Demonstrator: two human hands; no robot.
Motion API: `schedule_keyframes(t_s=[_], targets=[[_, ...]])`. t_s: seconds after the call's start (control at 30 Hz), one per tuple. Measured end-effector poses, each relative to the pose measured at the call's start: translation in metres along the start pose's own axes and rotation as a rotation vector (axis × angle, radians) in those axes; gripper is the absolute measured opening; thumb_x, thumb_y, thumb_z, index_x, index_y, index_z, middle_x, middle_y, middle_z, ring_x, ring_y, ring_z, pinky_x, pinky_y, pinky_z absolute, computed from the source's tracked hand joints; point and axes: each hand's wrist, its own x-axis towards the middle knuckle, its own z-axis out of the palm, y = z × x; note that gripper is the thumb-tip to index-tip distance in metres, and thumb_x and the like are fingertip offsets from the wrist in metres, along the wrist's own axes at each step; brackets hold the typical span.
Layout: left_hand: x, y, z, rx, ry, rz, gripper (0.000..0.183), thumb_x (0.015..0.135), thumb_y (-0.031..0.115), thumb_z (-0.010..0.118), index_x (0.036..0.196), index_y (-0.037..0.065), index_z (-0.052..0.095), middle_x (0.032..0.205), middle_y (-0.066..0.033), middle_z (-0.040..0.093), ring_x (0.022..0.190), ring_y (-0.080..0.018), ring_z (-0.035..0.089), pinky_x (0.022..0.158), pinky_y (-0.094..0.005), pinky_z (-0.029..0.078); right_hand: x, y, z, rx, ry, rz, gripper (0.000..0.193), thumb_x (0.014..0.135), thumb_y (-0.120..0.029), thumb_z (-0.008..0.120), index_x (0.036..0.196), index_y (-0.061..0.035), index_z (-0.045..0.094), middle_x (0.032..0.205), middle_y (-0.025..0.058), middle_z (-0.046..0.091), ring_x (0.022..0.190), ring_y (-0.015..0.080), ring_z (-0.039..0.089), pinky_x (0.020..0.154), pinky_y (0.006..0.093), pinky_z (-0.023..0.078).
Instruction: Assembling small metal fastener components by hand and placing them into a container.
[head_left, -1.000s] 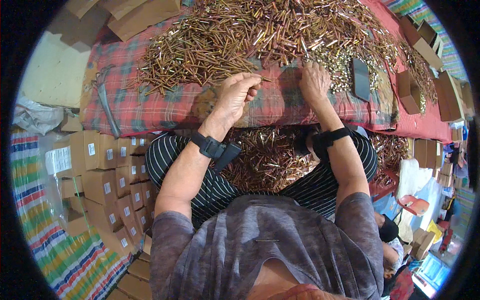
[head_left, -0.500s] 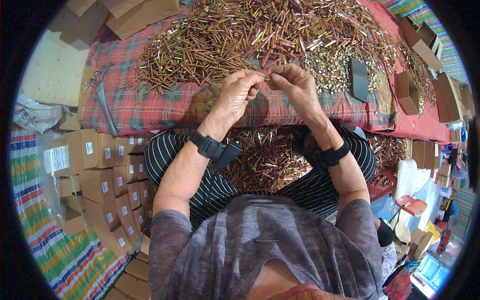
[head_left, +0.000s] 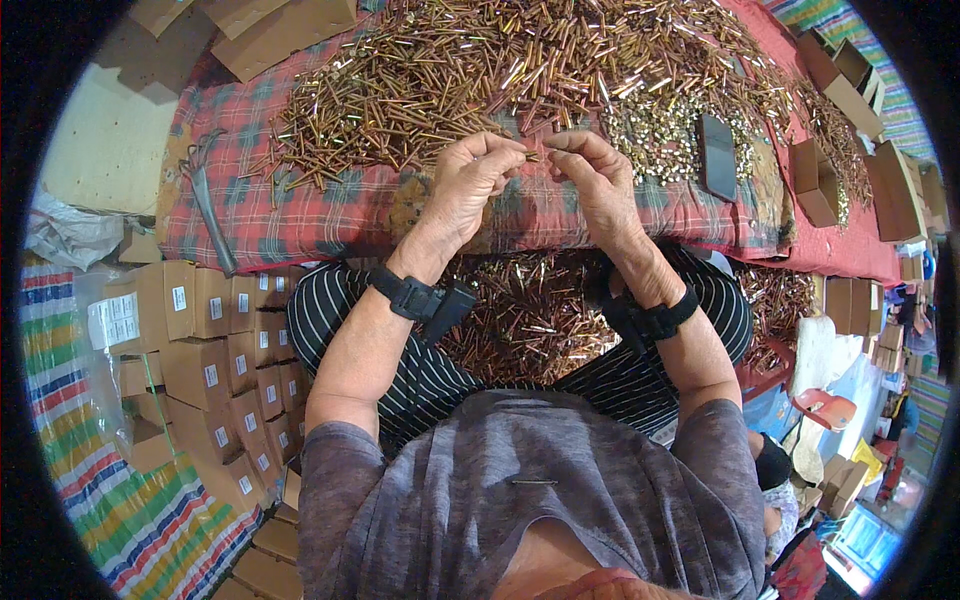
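Note:
My left hand [head_left: 475,180] and my right hand [head_left: 600,175] meet fingertip to fingertip over the near edge of a red plaid cloth [head_left: 330,215]. Between the fingertips sits a small brass-coloured screw [head_left: 535,155], pinched from both sides. A big heap of brass-coloured screws [head_left: 480,70] covers the cloth just beyond the hands. A second heap of small silvery nuts or washers [head_left: 655,125] lies to the right of the right hand. More screws [head_left: 520,315] are piled in my lap between the striped trouser legs. Each wrist wears a black strap.
Several small closed cardboard boxes [head_left: 215,350] are stacked at my left on a striped mat [head_left: 130,510]. Open cardboard boxes [head_left: 815,180] and a dark flat rectangular object [head_left: 717,155] lie at the right of the cloth. A metal tool [head_left: 205,195] rests on the cloth's left end.
My right hand left the heap at the right and came in to meet my left hand; both hands now pinch a screw between them.

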Motion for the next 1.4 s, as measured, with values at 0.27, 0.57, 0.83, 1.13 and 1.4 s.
schedule_keyframes(t_s=[0.27, 0.57, 0.83, 1.13, 1.4], targets=[[0.000, 0.000, 0.002, -0.006, 0.017, 0.001, 0.008, 0.078, 0.012, 0.063, 0.079, 0.004, 0.061, 0.068, 0.0032, 0.053, 0.055, -0.0016, 0.040, 0.048, -0.0163, 0.031, -0.003, -0.002, 0.002, -0.322, -0.038, -0.183, 0.013, 0.084, -0.002, 0.055, 0.095, -0.0006, 0.060, 0.084, 0.0019, 0.059, 0.075, 0.0073, 0.054, 0.068, 0.0217, 0.045], [-0.001, 0.001, 0.001, -0.015, -0.037, -0.045, 0.004, 0.079, 0.007, 0.061, 0.081, 0.004, 0.059, 0.068, 0.0028, 0.053, 0.056, -0.0017, 0.042, 0.048, -0.0155, 0.031, -0.004, -0.005, 0.005, -0.279, -0.054, -0.162, 0.013, 0.082, -0.001, 0.058, 0.096, -0.0009, 0.060, 0.084, 0.0054, 0.059, 0.079, 0.0121, 0.058, 0.072, 0.0250, 0.047], [-0.003, 0.000, 0.000, 0.078, -0.107, 0.043, 0.010, 0.079, 0.011, 0.062, 0.083, 0.002, 0.060, 0.076, 0.0007, 0.057, 0.066, -0.0025, 0.049, 0.059, -0.0166, 0.039, -0.006, -0.020, 0.004, -0.890, -0.079, -0.123, 0.016, 0.086, -0.017, 0.057, 0.089, -0.0013, 0.060, 0.073, 0.0083, 0.058, 0.066, 0.0164, 0.056, 0.057, 0.0291, 0.044], [-0.005, -0.003, 0.003, 0.097, -0.103, 0.022, 0.013, 0.081, 0.011, 0.061, 0.088, -0.001, 0.061, 0.077, -0.0006, 0.058, 0.070, -0.0043, 0.050, 0.062, -0.0187, 0.041, -0.004, -0.016, 0.007, -0.813, -0.065, -0.100, 0.030, 0.089, -0.030, 0.053, 0.088, -0.0015, 0.063, 0.064, 0.0132, 0.059, 0.052, 0.0240, 0.054, 0.051, 0.0327, 0.043], [-0.006, 0.012, 0.003, 0.439, -0.318, -0.043, 0.015, 0.078, 0.014, 0.063, 0.084, 0.001, 0.063, 0.074, -0.0014, 0.060, 0.066, -0.0080, 0.052, 0.060, -0.0228, 0.041, 0.003, -0.010, -0.008, -0.569, -0.125, 0.313, 0.045, 0.088, -0.040, 0.049, 0.071, 0.0002, 0.061, 0.058, 0.0189, 0.055, 0.051, 0.0296, 0.055, 0.047, 0.0369, 0.042]])
